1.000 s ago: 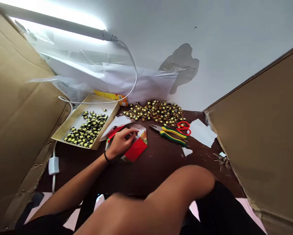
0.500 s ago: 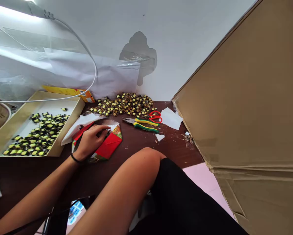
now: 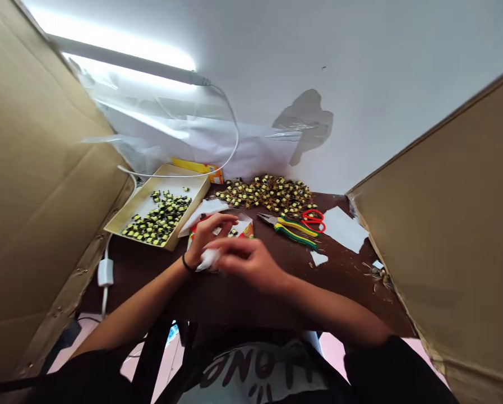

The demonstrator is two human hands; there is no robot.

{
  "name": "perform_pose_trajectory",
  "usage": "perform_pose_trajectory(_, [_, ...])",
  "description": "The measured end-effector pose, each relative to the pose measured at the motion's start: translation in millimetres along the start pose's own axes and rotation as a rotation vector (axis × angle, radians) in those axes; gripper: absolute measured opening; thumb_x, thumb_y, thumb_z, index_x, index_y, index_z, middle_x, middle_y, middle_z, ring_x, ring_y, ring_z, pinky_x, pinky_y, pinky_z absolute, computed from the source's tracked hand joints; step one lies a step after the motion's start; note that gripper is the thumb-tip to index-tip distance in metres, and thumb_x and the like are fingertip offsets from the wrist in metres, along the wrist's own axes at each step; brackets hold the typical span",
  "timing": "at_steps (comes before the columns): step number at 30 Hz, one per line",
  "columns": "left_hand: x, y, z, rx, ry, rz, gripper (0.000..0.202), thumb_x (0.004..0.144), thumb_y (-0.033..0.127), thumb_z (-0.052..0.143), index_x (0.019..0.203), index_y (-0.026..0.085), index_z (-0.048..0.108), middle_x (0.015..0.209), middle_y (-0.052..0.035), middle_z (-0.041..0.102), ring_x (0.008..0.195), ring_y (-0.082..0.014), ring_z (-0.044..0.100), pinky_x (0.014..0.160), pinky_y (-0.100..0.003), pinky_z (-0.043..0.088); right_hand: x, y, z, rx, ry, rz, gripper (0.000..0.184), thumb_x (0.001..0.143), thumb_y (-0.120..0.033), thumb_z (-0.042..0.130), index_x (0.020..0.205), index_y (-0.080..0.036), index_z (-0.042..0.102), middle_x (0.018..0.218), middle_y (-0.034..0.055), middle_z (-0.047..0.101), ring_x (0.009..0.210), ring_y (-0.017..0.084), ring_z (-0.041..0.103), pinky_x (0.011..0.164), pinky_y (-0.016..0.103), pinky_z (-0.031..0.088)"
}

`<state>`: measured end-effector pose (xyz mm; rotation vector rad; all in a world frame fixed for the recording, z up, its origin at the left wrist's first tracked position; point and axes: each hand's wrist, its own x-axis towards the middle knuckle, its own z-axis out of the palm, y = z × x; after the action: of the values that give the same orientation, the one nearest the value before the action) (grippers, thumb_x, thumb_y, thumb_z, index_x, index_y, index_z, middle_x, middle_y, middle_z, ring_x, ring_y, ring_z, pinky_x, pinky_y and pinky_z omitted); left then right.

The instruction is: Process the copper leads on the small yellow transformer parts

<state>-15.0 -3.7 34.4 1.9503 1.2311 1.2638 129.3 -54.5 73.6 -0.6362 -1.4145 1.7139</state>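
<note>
My left hand, with a black band at its wrist, reaches over a red, patterned folded-paper tray. Its fingers are bent and apart, and I see nothing between them. In front of it my right hand, somewhat blurred, closes its fingertips at a crumpled white piece that looks like tissue or paper. A few small yellow-and-black wound parts lie in the paper tray, which both hands partly cover.
A shallow cardboard box at left holds many similar parts. Behind, more with copper wires form a heap. Pliers, red-handled scissors and white paper lie at right. Cardboard walls stand at both sides.
My view has swung left and back, so things appear further right. My right hand has come into view beside the left, with the white piece at its fingers. The raised knee is out of sight.
</note>
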Motion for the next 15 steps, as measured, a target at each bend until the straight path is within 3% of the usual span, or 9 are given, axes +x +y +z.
perform_pose_trajectory(2, [-3.3, 4.4, 0.6, -0.108, 0.01, -0.061, 0.032, 0.087, 0.047, 0.055, 0.086, 0.017, 0.065, 0.074, -0.0047, 0.067, 0.066, -0.0159, 0.061, 0.063, -0.028, 0.048, 8.2, 10.9, -26.6, 0.056, 0.234, 0.07, 0.027, 0.073, -0.036, 0.07, 0.096, -0.022, 0.071, 0.077, -0.0002, 0.068, 0.067, 0.012, 0.06, 0.068, 0.026, 0.052])
perform_pose_trajectory(5, [-7.6, 5.9, 3.7, -0.296, -0.033, -0.151, 0.05, 0.088, 0.064, 0.042, 0.074, 0.018, 0.056, 0.063, -0.0023, 0.058, 0.055, -0.013, 0.051, 0.052, -0.026, 0.041, 12.9, 29.6, -50.5, 0.172, 0.4, 0.135, 0.034, 0.064, -0.035, 0.075, 0.095, -0.022, 0.07, 0.072, -0.001, 0.066, 0.059, 0.01, 0.056, 0.06, 0.024, 0.049])
perform_pose_trajectory(9, [-10.0, 3.3, 5.8, -0.356, -0.097, -0.183, 0.053, 0.085, 0.068, 0.04, 0.072, 0.018, 0.052, 0.06, -0.0004, 0.053, 0.051, -0.0112, 0.044, 0.048, -0.025, 0.036, 14.1, 42.9, -51.3, 0.285, 0.42, 0.182, 0.036, 0.058, -0.034, 0.079, 0.091, -0.021, 0.07, 0.07, -0.0012, 0.066, 0.057, 0.01, 0.056, 0.057, 0.023, 0.049])
perform_pose_trajectory(15, [-9.7, 5.2, 5.6, -0.181, -0.157, -0.169, 0.036, 0.088, 0.051, 0.049, 0.073, 0.018, 0.051, 0.061, 0.0023, 0.053, 0.053, -0.0101, 0.043, 0.051, -0.023, 0.035, 16.4, 47.5, -45.3, 0.422, 0.381, 0.24, 0.036, 0.056, -0.032, 0.081, 0.087, -0.021, 0.068, 0.07, -0.0015, 0.066, 0.058, 0.01, 0.058, 0.055, 0.023, 0.048])
